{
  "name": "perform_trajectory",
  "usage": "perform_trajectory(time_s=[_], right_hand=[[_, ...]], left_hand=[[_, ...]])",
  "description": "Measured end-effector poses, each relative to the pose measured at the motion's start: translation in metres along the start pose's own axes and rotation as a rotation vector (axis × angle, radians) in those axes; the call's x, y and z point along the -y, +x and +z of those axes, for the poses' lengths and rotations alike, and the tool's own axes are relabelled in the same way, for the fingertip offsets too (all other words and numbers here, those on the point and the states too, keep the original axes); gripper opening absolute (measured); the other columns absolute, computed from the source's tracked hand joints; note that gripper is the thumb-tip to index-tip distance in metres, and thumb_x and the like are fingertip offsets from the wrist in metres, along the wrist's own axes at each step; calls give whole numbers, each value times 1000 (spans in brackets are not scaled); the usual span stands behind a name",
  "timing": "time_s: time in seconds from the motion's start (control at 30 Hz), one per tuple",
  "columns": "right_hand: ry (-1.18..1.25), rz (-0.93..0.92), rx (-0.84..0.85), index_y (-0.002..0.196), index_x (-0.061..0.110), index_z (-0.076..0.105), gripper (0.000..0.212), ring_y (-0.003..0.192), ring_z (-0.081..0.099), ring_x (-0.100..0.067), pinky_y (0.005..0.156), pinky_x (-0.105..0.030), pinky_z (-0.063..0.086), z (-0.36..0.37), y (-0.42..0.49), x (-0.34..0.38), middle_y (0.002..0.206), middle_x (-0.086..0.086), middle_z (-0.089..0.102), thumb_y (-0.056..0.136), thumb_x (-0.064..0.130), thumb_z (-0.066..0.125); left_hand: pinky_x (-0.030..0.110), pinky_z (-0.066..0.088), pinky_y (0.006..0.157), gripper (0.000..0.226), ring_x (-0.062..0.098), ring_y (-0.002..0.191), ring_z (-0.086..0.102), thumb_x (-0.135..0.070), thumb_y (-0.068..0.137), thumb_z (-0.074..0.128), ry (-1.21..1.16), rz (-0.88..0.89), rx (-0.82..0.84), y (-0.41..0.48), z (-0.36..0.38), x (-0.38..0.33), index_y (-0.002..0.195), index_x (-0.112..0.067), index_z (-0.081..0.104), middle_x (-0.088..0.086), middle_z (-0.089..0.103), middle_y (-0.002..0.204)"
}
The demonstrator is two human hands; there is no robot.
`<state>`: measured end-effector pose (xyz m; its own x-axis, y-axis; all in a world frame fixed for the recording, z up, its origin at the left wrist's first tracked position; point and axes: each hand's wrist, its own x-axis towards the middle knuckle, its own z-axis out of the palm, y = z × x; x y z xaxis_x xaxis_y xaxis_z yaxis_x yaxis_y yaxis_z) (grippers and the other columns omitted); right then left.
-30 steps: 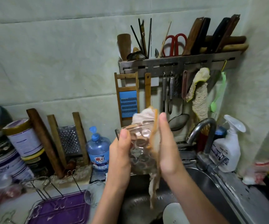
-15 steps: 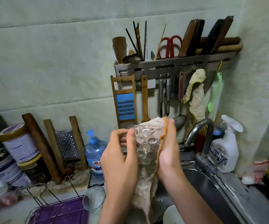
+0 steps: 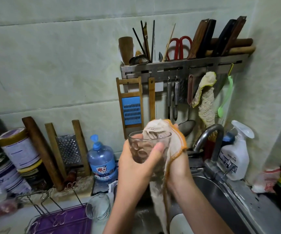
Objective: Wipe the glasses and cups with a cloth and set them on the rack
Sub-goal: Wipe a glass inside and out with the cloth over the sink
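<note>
Left hand point(image 3: 136, 168) grips glass point(image 3: 139, 154); right hand point(image 3: 178, 168) apparently presses cloth point(image 3: 155, 129) inside.

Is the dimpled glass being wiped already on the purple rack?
No, the left hand grips the clear dimpled glass over the steel sink, with the right hand pressing the beige orange-edged cloth into it.

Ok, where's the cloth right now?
Head view, centre: the cloth is bunched into the mouth of the dimpled glass that the left hand grips, with the right hand holding it from the right and its tail hanging over the sink.
</note>
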<state>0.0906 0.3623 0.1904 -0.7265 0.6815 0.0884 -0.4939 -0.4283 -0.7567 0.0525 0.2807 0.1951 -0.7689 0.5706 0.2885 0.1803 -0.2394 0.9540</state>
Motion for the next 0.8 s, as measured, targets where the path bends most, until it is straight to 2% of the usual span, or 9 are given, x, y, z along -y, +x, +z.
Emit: perform_trajectory(time_s=[0.07,0.17,0.27,0.37,0.43,0.57,0.67,0.73,0.8], right_hand=[[-128,-94,69,118,21,64,47,100,68,-9,85,-22,52,6,-21,-2,102,7,74,94,53,40],[-478,-283,73,132,38,37,37,107,48,25,84,4,34,12,-47,-14,111,43,57,97,47,33],[-613,-406,99,141,30,35,46,118,46,18,93,0,34,12,-45,-18,128,27,52,98,46,31],[-481,-317,124,116,23,60,45,102,65,-5,86,-16,49,17,-22,6,107,4,70,95,50,32],[-316,-119,160,101,14,67,49,92,69,-19,84,-28,54,16,-4,24,96,-7,73,95,52,37],[-200,6,158,84,14,72,53,82,68,-20,77,-31,56,16,-3,27,86,-9,71,101,45,32],[-423,-201,121,116,23,61,58,107,63,-9,97,-28,47,21,-33,8,111,1,69,93,66,30],[-637,-394,93,129,30,47,54,116,54,5,98,-14,39,22,-51,-6,122,14,60,92,65,27],[-648,-440,98,131,30,44,52,117,52,7,97,-12,38,22,-55,-10,121,20,60,94,63,28]], left_hand=[[17,52,66,67,11,78,70,-62,58,67,-123,-19,-13,3,1,3,98,-9,66,2,74,86],[22,51,66,58,12,71,63,-58,61,67,-239,4,-98,12,0,6,89,-7,62,-1,67,76],[32,51,73,60,16,77,64,-58,66,65,-235,36,-67,15,-3,6,91,-4,64,5,68,80],[36,55,81,71,23,90,69,-59,66,63,-248,30,-43,6,-3,4,104,0,67,11,74,96],[44,55,89,71,30,100,70,-58,66,62,-230,26,-11,2,-2,1,109,-2,67,15,74,103],[37,57,87,71,25,97,71,-61,67,59,-163,61,20,0,-3,-1,110,-6,68,11,75,101],[23,54,73,69,9,80,69,-62,63,60,-120,100,-29,5,-4,-3,100,-4,68,0,74,86],[21,50,69,69,4,70,63,-63,61,60,-68,119,-53,10,-6,-2,94,-3,65,-5,68,75],[19,51,69,69,4,72,65,-62,63,59,-64,145,-22,10,-10,1,96,-2,64,-4,70,77]])
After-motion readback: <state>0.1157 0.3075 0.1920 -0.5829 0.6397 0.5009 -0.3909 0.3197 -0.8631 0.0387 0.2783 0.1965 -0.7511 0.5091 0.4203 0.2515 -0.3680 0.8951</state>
